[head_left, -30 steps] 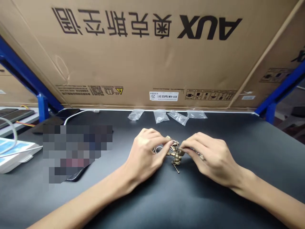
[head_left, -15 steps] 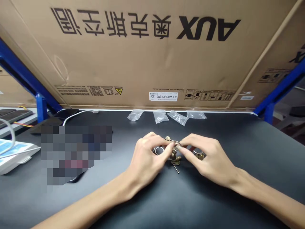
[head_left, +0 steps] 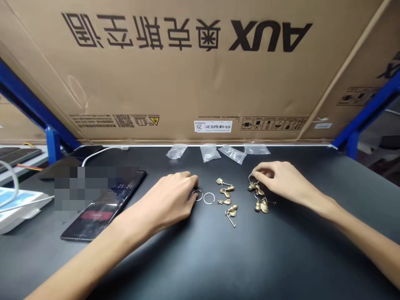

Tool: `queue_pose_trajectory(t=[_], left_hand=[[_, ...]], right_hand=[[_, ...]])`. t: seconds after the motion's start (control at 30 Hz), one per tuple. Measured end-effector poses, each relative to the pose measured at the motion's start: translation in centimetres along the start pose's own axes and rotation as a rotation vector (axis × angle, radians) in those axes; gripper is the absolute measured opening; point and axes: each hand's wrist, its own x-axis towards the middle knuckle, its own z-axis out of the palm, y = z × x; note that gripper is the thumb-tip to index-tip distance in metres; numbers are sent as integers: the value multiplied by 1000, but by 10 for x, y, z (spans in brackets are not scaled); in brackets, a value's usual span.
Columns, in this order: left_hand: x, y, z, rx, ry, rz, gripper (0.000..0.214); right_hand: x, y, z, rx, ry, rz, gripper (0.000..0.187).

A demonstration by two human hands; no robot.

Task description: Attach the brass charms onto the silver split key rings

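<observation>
My left hand (head_left: 171, 198) rests low over the tabletop with curled fingers, its thumb and index finger at the edge of a thin silver key ring (head_left: 200, 195). A second silver key ring (head_left: 209, 198) lies flat just right of it. Between my hands, several small brass charms (head_left: 225, 201) are spread in a loose column, some with small pins or hooks. My right hand (head_left: 278, 179) pinches a key ring (head_left: 251, 178) with its thumb and fingertips. Brass charms (head_left: 261, 206) cluster at and below that ring, lying on the table.
Several clear plastic bags (head_left: 210, 153) lie along the back edge of the black table (head_left: 200, 258). A large cardboard box (head_left: 193, 83) stands behind. At left are a phone (head_left: 103, 212), a white cable (head_left: 96, 153) and a white box (head_left: 21, 204). Blue metal braces (head_left: 53, 143) flank both sides.
My hands have parted from the middle. The left moved left to the silver ring; the right moved right onto the ring with charms. The brass charms between them are uncovered.
</observation>
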Motion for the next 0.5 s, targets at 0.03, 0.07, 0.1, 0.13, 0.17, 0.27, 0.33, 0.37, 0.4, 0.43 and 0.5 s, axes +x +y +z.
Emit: queue_pose_trajectory(t=[0.03,0.07,0.1,0.13,0.17,0.27,0.33,0.37,0.4,0.43,0.5], left_hand=[[0,-1,2,13,-27,18,15],[0,-2,5,28,-44,33,16],[0,-4,7,39,-50,44,18],[0,-5,10,47,-48,50,19],[0,-7,12,47,-39,48,19],[1,-9,15,-46,-22,-4,13],[3,-6,14,-168,6,-63,10],[4,-3,13,-242,33,-88,9],[5,2,11,-319,72,-104,8],[6,8,10,-399,114,-110,7],[6,22,7,-564,172,-80,5]], right_hand=[[0,0,0,-99,73,6,24],[-1,-1,0,-172,142,4,24],[-1,-1,0,-210,199,-7,24],[-2,-2,0,-217,245,-30,23],[-4,-4,1,-201,276,-65,22],[-10,-11,6,-98,277,-217,22],[-17,-18,11,-18,229,-333,24],[-21,-23,13,20,200,-384,24],[-25,-28,16,50,171,-423,24],[-29,-32,18,76,147,-454,23],[-35,-39,23,116,111,-487,22]])
